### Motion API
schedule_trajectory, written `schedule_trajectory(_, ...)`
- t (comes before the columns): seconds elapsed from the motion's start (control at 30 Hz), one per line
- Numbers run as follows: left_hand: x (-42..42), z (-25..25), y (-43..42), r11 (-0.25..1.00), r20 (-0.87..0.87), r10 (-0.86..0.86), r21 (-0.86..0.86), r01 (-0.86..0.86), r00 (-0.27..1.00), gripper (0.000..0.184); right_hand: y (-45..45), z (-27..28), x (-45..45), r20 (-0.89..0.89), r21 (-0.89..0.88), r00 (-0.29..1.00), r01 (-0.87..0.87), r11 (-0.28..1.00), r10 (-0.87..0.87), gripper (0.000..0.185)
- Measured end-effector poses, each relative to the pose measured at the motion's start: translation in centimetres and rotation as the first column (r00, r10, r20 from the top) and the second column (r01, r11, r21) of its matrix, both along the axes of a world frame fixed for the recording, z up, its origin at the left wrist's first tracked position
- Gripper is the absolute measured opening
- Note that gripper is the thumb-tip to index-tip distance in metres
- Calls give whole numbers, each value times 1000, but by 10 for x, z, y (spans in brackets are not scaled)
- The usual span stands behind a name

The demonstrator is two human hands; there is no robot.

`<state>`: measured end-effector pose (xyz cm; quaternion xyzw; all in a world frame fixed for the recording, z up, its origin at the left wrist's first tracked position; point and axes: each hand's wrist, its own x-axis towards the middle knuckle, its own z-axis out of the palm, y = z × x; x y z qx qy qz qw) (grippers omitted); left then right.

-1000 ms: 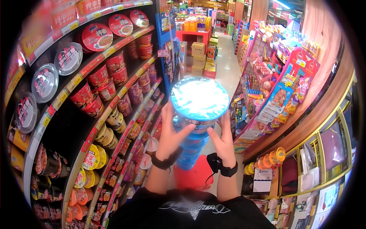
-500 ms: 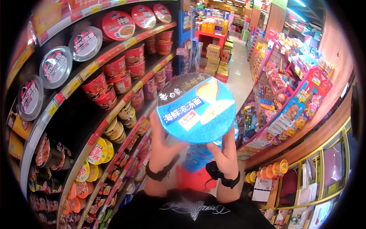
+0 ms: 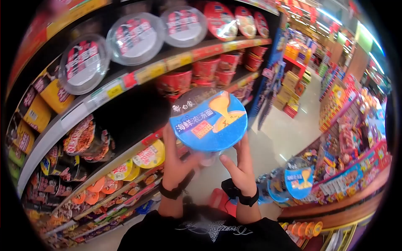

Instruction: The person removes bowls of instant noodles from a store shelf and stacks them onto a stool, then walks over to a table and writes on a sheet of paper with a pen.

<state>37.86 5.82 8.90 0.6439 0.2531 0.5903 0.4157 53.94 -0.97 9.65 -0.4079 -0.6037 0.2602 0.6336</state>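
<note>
Between my two hands is a round instant noodle bowl (image 3: 211,121) with a blue and black lid tilted up toward me. My left hand (image 3: 176,167) grips its near left side, fingers partly behind it. On the near right side, my right hand (image 3: 239,169) is closed on the same bowl, its thumb by the lower edge. The bowl's sides and base are mostly hidden under the lid. It is in front of a shelf (image 3: 94,100) of noodle bowls. More blue-lidded noodle bowls (image 3: 298,183) stand low to the right of my right hand.
Clear-lidded bowls (image 3: 136,37) line the upper shelf, with red noodle tubs (image 3: 207,69) below. Yellow-lidded bowls (image 3: 149,154) sit on a lower shelf. To the right, a snack rack (image 3: 347,159) borders the aisle floor (image 3: 280,129). Boxes (image 3: 289,90) are stacked farther back.
My view has swung left toward the shelf, which now fills more of the picture. Both hands still hold the bowl. The other blue-lidded bowls now show at the right.
</note>
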Motion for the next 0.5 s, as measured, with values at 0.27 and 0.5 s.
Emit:
schedule_trajectory(0.27,-82,-21,52,946,-26,324,15,-324,946,75,94,-21,-72,100,-79,986,-122,989,130,80)
schedule_trajectory(0.5,-135,-48,89,927,-8,366,-90,-365,931,80,170,-48,-124,0,-158,941,-333,929,337,77)
